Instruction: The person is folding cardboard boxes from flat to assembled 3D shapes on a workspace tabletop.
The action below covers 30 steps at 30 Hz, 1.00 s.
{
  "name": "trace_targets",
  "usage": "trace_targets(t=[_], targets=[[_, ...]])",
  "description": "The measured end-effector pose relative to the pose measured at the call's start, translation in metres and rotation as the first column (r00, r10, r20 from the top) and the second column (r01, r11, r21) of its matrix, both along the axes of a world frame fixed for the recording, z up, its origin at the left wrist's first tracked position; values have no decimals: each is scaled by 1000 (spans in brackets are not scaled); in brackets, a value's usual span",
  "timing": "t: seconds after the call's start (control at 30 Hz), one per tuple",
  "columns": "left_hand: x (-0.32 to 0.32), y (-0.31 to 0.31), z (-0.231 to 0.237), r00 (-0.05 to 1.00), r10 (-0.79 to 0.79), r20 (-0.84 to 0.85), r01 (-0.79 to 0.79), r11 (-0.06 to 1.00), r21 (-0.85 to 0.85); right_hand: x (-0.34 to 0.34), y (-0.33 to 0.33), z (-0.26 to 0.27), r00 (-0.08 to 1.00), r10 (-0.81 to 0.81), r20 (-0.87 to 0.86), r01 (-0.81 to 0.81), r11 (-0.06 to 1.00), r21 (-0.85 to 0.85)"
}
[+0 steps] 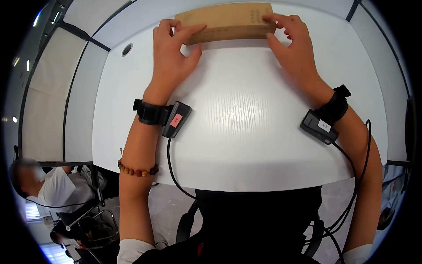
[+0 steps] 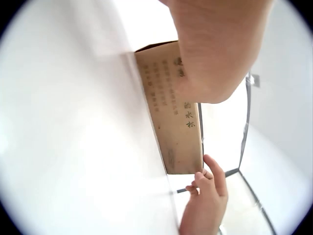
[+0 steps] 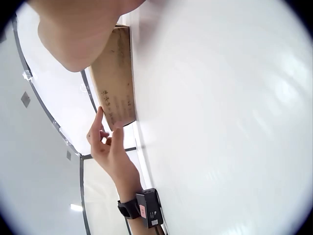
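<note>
A long brown cardboard box (image 1: 224, 17) lies across the far part of the white table, with printed characters on its front face (image 2: 166, 142). At its left end is the left hand (image 1: 173, 57), its index fingertip touching the upper front edge and its thumb held apart in front. The right hand (image 1: 294, 48) is at the other end, index finger on the top and thumb near the front corner. In the right wrist view, the left hand (image 3: 115, 159) has index finger and thumb spread at the box's end (image 3: 115, 73). The palms hide parts of the box in both wrist views.
The white table (image 1: 237, 145) has a round cable hole (image 1: 127, 49) at its far left. Pale partitions (image 1: 79, 101) stand around it. Black cables (image 1: 172, 169) trail from both wrist cameras. Beyond the left partition sits a person in a white shirt (image 1: 57, 189).
</note>
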<state>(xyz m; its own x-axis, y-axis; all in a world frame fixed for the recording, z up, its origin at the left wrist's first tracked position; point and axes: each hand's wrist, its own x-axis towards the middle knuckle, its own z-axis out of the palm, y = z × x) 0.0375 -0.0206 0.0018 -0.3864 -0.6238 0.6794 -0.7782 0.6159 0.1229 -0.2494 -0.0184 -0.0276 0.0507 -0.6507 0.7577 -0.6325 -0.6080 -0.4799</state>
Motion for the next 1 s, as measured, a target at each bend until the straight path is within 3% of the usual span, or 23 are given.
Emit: trace_targets(t=[0.07, 0.2, 0.33, 0.37, 0.5, 0.7, 0.8, 0.83, 0.93, 1.0], targets=[[-5, 9, 13, 999, 8, -52, -2, 992, 126, 0, 1, 2, 993, -14, -121, 6, 998, -63], [-11, 18, 17, 992, 77, -99, -51, 970, 237, 6, 8, 7, 996, 45, -71, -45, 999, 5], [-7, 17, 3, 999, -42, 3, 38, 924, 379, 2, 6, 1, 990, 0, -140, 9, 998, 63], [-5, 16, 5, 998, -61, 17, 52, 943, 327, 2, 6, 2, 991, 10, -133, -4, 999, 47], [-19, 29, 23, 983, -11, -182, 35, 991, 129, 7, 11, 12, 997, 48, -67, -49, 999, -13], [-15, 26, 18, 982, -11, -187, 42, 985, 165, 5, 7, 10, 993, 104, -62, -106, 994, -27], [-15, 25, 13, 999, -33, -19, 37, 964, 262, 2, 5, 7, 987, 84, -137, -101, 987, -124], [-17, 24, 5, 993, -108, 54, 93, 969, 230, 1, 5, 7, 982, 62, -180, -92, 982, -164], [-22, 25, 7, 988, -146, -58, 156, 955, 253, -2, 9, 11, 981, 17, -191, -53, 981, -187], [-27, 30, 11, 981, -130, -143, 154, 973, 171, 4, 13, 16, 988, 25, -151, -47, 988, -149]])
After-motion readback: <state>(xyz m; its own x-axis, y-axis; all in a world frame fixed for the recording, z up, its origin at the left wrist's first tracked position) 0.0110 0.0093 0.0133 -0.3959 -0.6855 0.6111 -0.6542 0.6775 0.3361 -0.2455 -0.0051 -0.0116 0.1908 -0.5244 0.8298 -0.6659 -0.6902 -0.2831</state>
